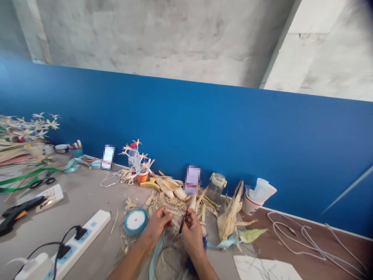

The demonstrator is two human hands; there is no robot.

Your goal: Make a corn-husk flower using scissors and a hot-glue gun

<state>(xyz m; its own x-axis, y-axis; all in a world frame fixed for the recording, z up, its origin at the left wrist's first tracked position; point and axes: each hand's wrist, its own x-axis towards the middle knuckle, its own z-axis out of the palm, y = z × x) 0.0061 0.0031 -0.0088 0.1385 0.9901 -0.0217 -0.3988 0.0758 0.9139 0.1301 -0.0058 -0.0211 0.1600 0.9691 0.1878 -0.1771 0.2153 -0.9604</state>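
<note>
My left hand (159, 224) pinches a thin, pale strip of corn husk (174, 213) just above the table. Close beside it, my right hand (192, 227) is closed on small black scissors (183, 222), whose dark blades point down toward the strip; the handles are mostly hidden by my fingers. Dried husk scraps (163, 200) lie heaped behind both hands. Left of my left hand rests a spool of blue ribbon (136, 221). A ring-shaped coil (169, 261) lies between my forearms, beside a light blue ribbon end (156, 252).
A white power strip (87, 235) with plugs and a black glue gun (21, 214) lie at left. Along the blue partition (186, 124) stand a phone (192, 179), a glass jar (216, 186) and a paper cup (251, 204). White cables (309, 237) sprawl at right.
</note>
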